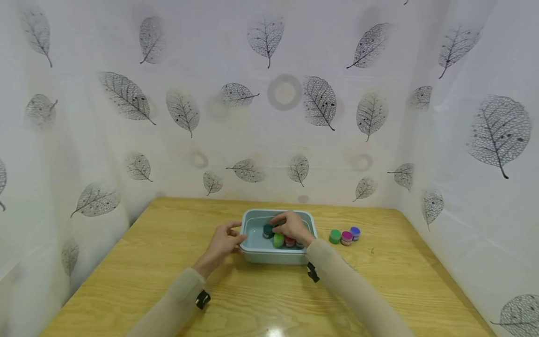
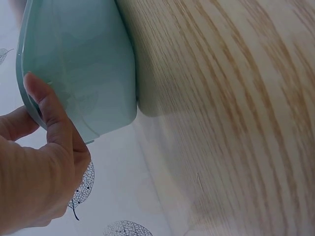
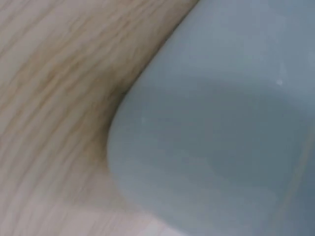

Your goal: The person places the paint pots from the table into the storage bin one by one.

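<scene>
A pale blue-green plastic tub (image 1: 275, 258) stands on the wooden table, with several small paint jars inside. My left hand (image 1: 223, 241) grips its left rim; in the left wrist view, that hand's (image 2: 51, 142) thumb and fingers pinch the rim (image 2: 20, 73) from both sides. Reaching in over the right side, my right hand (image 1: 291, 225) holds a dark teal jar (image 1: 268, 231) between thumb and index finger. Near the front wall sit a light green jar (image 1: 278, 240) and a red jar (image 1: 289, 241). The right hand partly hides the jars. The right wrist view shows only the tub's outer wall (image 3: 206, 132) and tabletop.
Right of the tub, a green jar (image 1: 335, 236), a magenta jar (image 1: 346, 238) and a blue jar (image 1: 355, 233) stand close together on the table (image 1: 168, 243). A leaf-patterned white curtain (image 1: 227, 140) encloses the back and sides.
</scene>
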A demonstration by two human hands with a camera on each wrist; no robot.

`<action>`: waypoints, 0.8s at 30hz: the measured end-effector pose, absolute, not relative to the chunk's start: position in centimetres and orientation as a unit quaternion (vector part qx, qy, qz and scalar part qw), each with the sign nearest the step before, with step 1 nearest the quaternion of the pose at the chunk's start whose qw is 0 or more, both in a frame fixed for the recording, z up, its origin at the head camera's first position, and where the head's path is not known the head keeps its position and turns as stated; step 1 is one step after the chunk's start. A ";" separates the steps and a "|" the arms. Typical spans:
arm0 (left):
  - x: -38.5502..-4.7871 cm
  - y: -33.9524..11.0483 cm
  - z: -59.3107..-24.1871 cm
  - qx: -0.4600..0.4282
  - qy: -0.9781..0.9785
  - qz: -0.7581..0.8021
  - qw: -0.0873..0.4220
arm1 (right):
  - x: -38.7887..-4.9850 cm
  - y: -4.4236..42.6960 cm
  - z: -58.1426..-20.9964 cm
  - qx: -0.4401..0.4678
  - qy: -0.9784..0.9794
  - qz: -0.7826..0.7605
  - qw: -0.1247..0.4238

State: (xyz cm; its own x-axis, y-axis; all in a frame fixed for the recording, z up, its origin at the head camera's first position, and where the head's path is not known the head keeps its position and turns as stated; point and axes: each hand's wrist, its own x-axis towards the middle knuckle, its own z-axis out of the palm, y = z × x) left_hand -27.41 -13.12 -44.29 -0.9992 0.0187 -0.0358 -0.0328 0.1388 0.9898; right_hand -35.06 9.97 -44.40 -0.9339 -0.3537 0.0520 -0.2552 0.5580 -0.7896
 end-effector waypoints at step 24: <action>-27.4 -13.1 -44.4 -0.001 0.752 0.659 0.020 | -35.4 15.9 -41.9 -0.246 0.826 -0.494 0.112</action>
